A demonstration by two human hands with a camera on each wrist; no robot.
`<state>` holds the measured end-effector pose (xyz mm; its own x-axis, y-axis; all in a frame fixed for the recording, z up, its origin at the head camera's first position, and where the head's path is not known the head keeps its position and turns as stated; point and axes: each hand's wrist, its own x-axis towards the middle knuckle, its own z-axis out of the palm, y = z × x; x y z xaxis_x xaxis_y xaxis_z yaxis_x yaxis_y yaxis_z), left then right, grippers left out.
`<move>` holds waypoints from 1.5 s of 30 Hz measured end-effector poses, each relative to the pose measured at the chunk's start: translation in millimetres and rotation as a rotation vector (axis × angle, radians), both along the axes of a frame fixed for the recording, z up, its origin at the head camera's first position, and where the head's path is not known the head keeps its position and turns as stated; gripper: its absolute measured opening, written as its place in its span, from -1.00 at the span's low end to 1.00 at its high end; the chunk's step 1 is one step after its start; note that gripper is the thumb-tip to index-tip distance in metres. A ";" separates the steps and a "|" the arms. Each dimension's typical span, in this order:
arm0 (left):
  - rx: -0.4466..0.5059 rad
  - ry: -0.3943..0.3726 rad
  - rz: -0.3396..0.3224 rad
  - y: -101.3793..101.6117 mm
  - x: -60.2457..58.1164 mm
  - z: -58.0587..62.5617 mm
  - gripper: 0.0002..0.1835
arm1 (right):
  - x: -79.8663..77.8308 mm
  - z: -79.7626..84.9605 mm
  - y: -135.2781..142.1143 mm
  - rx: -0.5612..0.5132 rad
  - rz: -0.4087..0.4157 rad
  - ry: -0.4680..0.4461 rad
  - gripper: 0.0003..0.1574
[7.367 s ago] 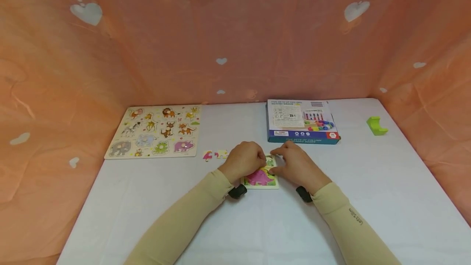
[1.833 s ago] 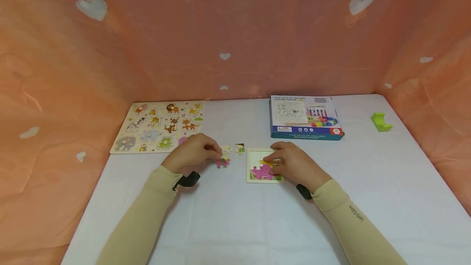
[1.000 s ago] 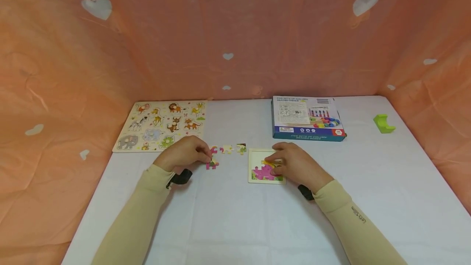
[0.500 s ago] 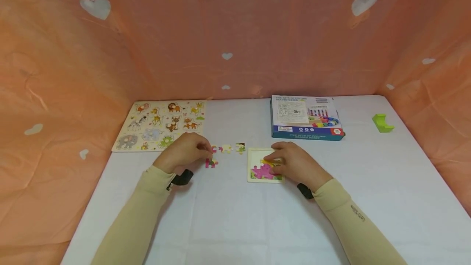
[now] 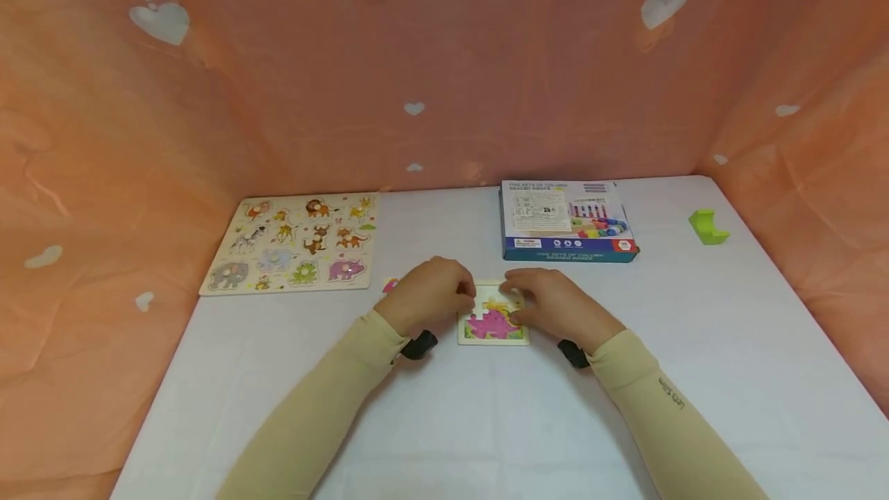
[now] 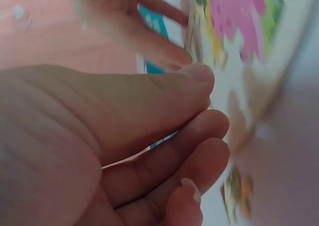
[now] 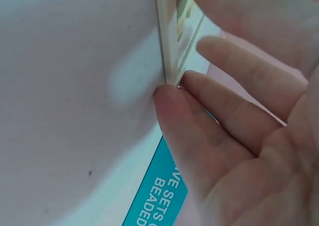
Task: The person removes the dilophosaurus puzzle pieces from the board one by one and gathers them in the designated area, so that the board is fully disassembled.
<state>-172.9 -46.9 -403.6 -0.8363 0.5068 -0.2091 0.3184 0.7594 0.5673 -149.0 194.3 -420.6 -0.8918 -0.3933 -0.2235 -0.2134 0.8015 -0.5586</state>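
A small square wooden puzzle tray [image 5: 491, 342] lies on the white table, part-filled with a pink dinosaur picture [image 5: 491, 324]. At its right side my right hand [image 5: 562, 307] grips it, a fingertip touching the tray's corner in the right wrist view and the thumb over the picture. My left hand [image 5: 427, 295] is over the tray's left edge, thumb and fingers drawn close together. No piece shows between those fingertips in the left wrist view, and one could be hidden there. A loose pink puzzle piece [image 5: 390, 285] shows behind the left hand; other loose pieces are hidden by it.
An animal peg puzzle board [image 5: 292, 245] lies at the back left. A boxed beaded toy set [image 5: 568, 222] lies behind the tray. A green notched block [image 5: 708, 228] is at the far right. An orange cloth with hearts [image 5: 444, 68] surrounds the table.
My left hand has moved right, from the loose pieces to the puzzle tray. My right hand has stayed at the tray. More of the picture filled in cannot be made out. The view has shifted slightly.
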 end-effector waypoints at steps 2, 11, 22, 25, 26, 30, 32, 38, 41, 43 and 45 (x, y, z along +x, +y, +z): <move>0.007 -0.030 0.001 8.9 -0.6 -2.4 -0.94 | -0.4 -0.3 -0.2 -0.002 0.008 0.011 -0.54; 0.009 -0.103 0.063 20.7 2.2 -7.6 -0.91 | -0.9 -0.5 -1.3 -0.017 0.006 0.027 -0.79; 0.011 -0.074 0.066 23.3 1.4 -10.4 -0.90 | -1.5 -1.2 -0.7 -0.027 0.007 0.039 -0.81; 0.025 -0.091 0.075 23.3 2.6 -11.4 -0.91 | -1.4 -1.6 -1.0 -0.032 0.001 0.027 -0.81; 0.035 -0.105 0.083 23.2 3.1 -11.8 -0.91 | -1.3 -1.6 -1.1 -0.032 0.008 0.029 -0.81; 0.061 -0.142 0.102 23.5 4.7 -12.7 -0.91 | -1.3 -2.4 -0.8 -0.031 0.008 0.034 -0.82; 0.061 -0.148 0.109 23.9 5.3 -13.0 -0.91 | -0.9 -2.6 -0.7 -0.027 0.010 0.038 -0.82; 0.037 -0.119 0.104 26.0 6.1 -13.3 -0.90 | -0.4 -3.1 -0.3 -0.028 0.001 0.031 -0.82; 0.032 -0.098 0.099 26.3 6.2 -13.9 -0.89 | -0.2 -2.1 -0.3 -0.034 -0.005 0.021 -0.83; 0.033 -0.093 0.102 26.3 6.0 -14.4 -0.88 | -0.2 -1.3 -0.1 -0.036 -0.007 0.012 -0.83; 0.035 -0.090 0.105 26.1 5.8 -14.6 -0.88 | -0.5 -0.8 0.1 -0.036 -0.010 0.005 -0.83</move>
